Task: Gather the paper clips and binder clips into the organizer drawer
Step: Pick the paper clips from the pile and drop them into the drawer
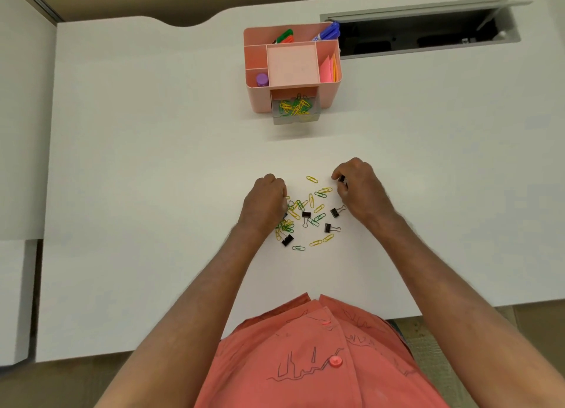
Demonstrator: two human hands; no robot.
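Fingers of the right hand pinch a black binder clip; the left hand curls over the heap, its hold unclear.

Yellow and green paper clips and black binder clips lie scattered on the white worktop between both hands. Farther back, the pink organizer's clear drawer stands pulled out, holding clips.

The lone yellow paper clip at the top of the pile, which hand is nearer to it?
Right. The right hand sits just right of the yellow paper clip; the left hand is farther off, lower left.
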